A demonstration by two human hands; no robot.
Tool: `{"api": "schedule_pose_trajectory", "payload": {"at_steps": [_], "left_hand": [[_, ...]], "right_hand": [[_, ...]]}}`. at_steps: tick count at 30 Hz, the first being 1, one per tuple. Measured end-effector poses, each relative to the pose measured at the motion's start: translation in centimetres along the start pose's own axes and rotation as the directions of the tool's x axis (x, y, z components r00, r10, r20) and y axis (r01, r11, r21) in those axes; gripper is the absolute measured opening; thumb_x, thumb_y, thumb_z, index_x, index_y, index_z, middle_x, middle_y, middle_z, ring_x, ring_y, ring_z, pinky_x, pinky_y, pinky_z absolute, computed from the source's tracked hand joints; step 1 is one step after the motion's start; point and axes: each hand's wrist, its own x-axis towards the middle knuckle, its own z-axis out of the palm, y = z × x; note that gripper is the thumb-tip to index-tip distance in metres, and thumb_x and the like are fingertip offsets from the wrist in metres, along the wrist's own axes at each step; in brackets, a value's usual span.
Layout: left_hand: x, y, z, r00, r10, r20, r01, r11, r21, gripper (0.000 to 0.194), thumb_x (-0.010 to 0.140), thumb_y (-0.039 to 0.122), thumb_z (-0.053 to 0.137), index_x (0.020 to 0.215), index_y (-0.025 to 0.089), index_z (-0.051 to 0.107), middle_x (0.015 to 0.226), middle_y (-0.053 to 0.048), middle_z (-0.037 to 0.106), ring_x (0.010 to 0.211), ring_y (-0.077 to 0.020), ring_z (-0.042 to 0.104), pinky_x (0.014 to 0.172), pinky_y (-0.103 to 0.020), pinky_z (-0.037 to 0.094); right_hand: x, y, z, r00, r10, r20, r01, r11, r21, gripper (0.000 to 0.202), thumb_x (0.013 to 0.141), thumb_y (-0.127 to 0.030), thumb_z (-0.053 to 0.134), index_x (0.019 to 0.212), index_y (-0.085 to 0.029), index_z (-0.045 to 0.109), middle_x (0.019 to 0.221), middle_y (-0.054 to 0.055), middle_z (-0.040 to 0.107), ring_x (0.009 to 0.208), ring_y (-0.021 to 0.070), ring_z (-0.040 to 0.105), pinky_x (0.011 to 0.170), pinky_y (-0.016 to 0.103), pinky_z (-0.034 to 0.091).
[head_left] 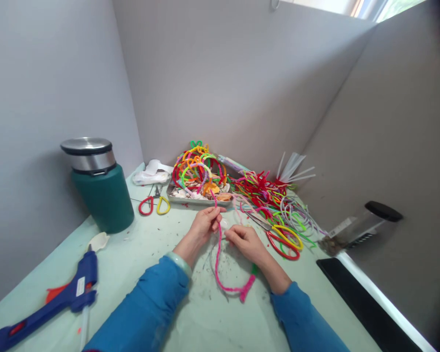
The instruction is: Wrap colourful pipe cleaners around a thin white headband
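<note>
My left hand point(205, 222) pinches a pink pipe cleaner point(219, 266) between thumb and fingers. One end of it sticks up past the fingertips; the rest curves down in a loop toward me. At the loop's lower right is a thicker, fuzzy pink part point(247, 288), with a green piece point(254, 269) beside it, partly behind my right wrist. A thin grey line, perhaps a wire, follows the loop. Close by on the right, my right hand point(245, 240) is closed with fingertips together; what it grips, if anything, is hidden. A small whitish piece point(224, 223) shows between the hands.
Behind my hands stands a metal tray point(194, 200) with shells and bent pipe-cleaner loops. Right are piled pipe cleaners point(264, 190), large scissors point(284, 239) and a clear jar point(363, 227). Left are small scissors point(154, 205), a green flask point(104, 200) and a blue glue gun point(77, 288).
</note>
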Motion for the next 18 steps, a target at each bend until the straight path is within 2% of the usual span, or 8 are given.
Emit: {"api": "schedule_pose_trajectory", "payload": {"at_steps": [3, 6, 8, 10, 12, 14, 18], "left_hand": [[0.0, 0.0, 0.0, 1.0, -0.004, -0.011, 0.004, 1.0, -0.011, 0.035, 0.069, 0.038, 0.066, 0.089, 0.01, 0.06, 0.049, 0.007, 0.045, 0.032, -0.0019, 0.028, 0.033, -0.017, 0.024], [0.0, -0.2, 0.0, 1.0, -0.011, -0.007, 0.011, 1.0, 0.005, 0.033, 0.071, 0.038, 0.064, 0.087, 0.01, 0.06, 0.049, 0.007, 0.046, 0.031, -0.0026, 0.03, 0.033, -0.018, 0.025], [0.0, -0.3, 0.0, 1.0, -0.023, -0.004, 0.023, 0.999, 0.034, 0.031, 0.072, 0.037, 0.063, 0.086, 0.01, 0.059, 0.048, 0.006, 0.048, 0.031, -0.0033, 0.032, 0.032, -0.019, 0.025], [0.0, -0.4, 0.0, 0.999, -0.036, -0.002, 0.036, 0.998, 0.06, 0.029, 0.073, 0.037, 0.062, 0.086, 0.01, 0.059, 0.049, 0.005, 0.049, 0.031, -0.0035, 0.033, 0.033, -0.019, 0.026], [0.0, -0.5, 0.1, 0.999, -0.045, -0.005, 0.045, 0.997, 0.066, 0.029, 0.074, 0.037, 0.061, 0.086, 0.01, 0.059, 0.051, 0.004, 0.051, 0.031, -0.0034, 0.034, 0.033, -0.019, 0.027], [0.0, -0.5, 0.2, 0.999, -0.046, -0.01, 0.046, 0.997, 0.058, 0.03, 0.075, 0.039, 0.059, 0.085, 0.011, 0.059, 0.052, 0.004, 0.051, 0.032, -0.0035, 0.034, 0.033, -0.018, 0.028], [-0.1, -0.3, 0.3, 0.999, -0.033, 0.002, 0.033, 0.999, 0.009, 0.027, 0.077, 0.036, 0.059, 0.084, 0.01, 0.059, 0.056, 0.002, 0.054, 0.034, -0.0049, 0.04, 0.035, -0.019, 0.033]], "right_hand": [[0.5, 1.1, -0.4, 0.976, 0.052, -0.212, -0.039, 0.997, 0.067, 0.026, 0.08, -0.041, 0.053, 0.079, -0.02, 0.067, 0.067, 0.001, 0.063, 0.054, 0.0131, 0.05, 0.052, 0.024, 0.037], [1.3, 3.0, -1.6, 0.918, 0.068, -0.391, -0.05, 0.997, 0.055, 0.031, 0.076, -0.04, 0.057, 0.1, -0.021, 0.066, 0.089, 0.005, 0.067, 0.066, 0.0169, 0.056, 0.063, 0.029, 0.044], [1.8, 4.3, -3.0, 0.861, 0.021, -0.508, -0.048, 0.998, -0.04, 0.038, 0.074, -0.037, 0.059, 0.108, -0.021, 0.063, 0.104, 0.008, 0.064, 0.084, 0.021, 0.057, 0.075, 0.035, 0.045], [2.1, 5.1, -4.4, 0.802, -0.068, -0.594, -0.069, 0.976, -0.206, 0.041, 0.072, -0.035, 0.06, 0.108, -0.017, 0.062, 0.112, 0.012, 0.06, 0.096, 0.0243, 0.054, 0.085, 0.04, 0.041], [2.1, 5.3, -5.4, 0.789, -0.119, -0.603, -0.093, 0.946, -0.309, 0.039, 0.074, -0.035, 0.057, 0.108, -0.016, 0.062, 0.111, 0.013, 0.059, 0.098, 0.0252, 0.054, 0.086, 0.042, 0.04], [1.8, 4.7, -5.4, 0.803, -0.15, -0.577, -0.073, 0.936, -0.344, 0.032, 0.079, -0.034, 0.052, 0.103, -0.016, 0.063, 0.105, 0.013, 0.061, 0.092, 0.0242, 0.056, 0.081, 0.04, 0.043], [1.0, 2.2, -3.2, 0.877, -0.239, -0.416, 0.121, 0.949, -0.29, 0.022, 0.085, -0.03, 0.048, 0.096, -0.022, 0.065, 0.093, 0.007, 0.065, 0.085, 0.0212, 0.057, 0.077, 0.035, 0.044]]}}
